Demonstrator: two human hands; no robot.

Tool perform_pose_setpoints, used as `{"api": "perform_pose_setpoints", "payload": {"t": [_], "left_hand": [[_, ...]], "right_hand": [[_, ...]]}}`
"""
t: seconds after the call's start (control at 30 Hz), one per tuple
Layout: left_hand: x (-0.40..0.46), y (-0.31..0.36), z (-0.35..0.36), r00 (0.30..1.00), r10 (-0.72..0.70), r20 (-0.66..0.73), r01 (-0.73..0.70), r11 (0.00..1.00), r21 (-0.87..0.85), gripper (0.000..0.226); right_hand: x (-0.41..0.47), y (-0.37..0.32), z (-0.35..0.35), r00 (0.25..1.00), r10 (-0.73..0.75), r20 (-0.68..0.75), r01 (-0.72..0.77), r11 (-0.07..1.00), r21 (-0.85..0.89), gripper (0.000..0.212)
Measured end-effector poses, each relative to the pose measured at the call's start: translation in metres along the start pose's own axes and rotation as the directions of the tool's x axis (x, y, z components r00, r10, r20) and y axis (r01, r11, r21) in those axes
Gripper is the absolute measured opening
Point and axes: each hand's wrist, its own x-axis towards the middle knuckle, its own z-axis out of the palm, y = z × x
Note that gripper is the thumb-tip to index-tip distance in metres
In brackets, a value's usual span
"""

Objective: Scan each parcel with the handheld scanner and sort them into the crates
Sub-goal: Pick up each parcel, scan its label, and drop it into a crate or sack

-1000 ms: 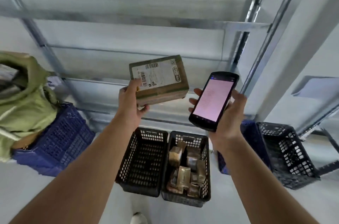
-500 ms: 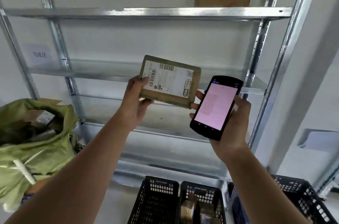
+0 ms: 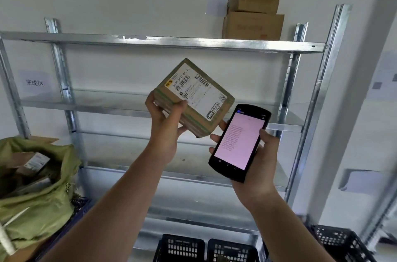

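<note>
The left hand (image 3: 166, 121) gripped the parcel (image 3: 194, 98) by its lower-left end, long axis slanting down to the right, label toward the camera. The right hand (image 3: 255, 154), fingers wrapped round the scanner (image 3: 239, 142), sat just beside its lower corner. Since the earlier frame the parcel had tilted clockwise.

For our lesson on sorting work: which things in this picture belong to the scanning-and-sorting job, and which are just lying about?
Part of the job: parcel held in the left hand; handheld scanner in the right hand; black crates; green sack of parcels.

Just lying about: stacked cardboard boxes on the metal shelving; wall signs.
</note>
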Motion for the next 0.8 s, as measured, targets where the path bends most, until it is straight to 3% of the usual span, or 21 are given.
{"api": "perform_pose_setpoints", "payload": {"t": [0.17, 0.27, 0.37, 0.6, 0.7, 0.8], "left_hand": [[-0.013, -0.007, 0.027, 0.998, 0.025, 0.063, -0.025, 1.000, 0.001, 0.128], [-0.020, -0.009, 0.040, 0.993, 0.020, 0.118, -0.026, 0.998, 0.052, 0.135], [-0.027, -0.012, 0.050, 0.989, 0.008, 0.146, -0.022, 0.995, 0.098, 0.126], [-0.030, -0.001, 0.058, 0.992, 0.010, 0.122, -0.039, 0.970, 0.239, 0.070], [-0.027, 0.009, 0.055, 0.997, 0.003, 0.076, -0.023, 0.963, 0.267, 0.063], [-0.023, 0.016, 0.047, 0.991, 0.029, 0.130, -0.079, 0.915, 0.396, 0.059]], "right_hand": [[-0.002, -0.009, -0.003, 1.000, -0.014, 0.005, 0.014, 0.998, 0.064, 0.056], [-0.006, -0.014, -0.006, 1.000, -0.019, 0.003, 0.018, 0.997, 0.071, 0.055], [-0.012, -0.016, -0.008, 0.999, -0.038, 0.016, 0.037, 0.998, 0.050, 0.053], [-0.021, -0.024, -0.018, 0.998, -0.046, 0.042, 0.045, 0.999, 0.006, 0.058], [-0.025, -0.032, -0.024, 0.997, -0.067, 0.034, 0.067, 0.998, -0.001, 0.058], [-0.026, -0.047, -0.027, 0.999, -0.017, 0.037, 0.017, 1.000, 0.003, 0.064]]}}
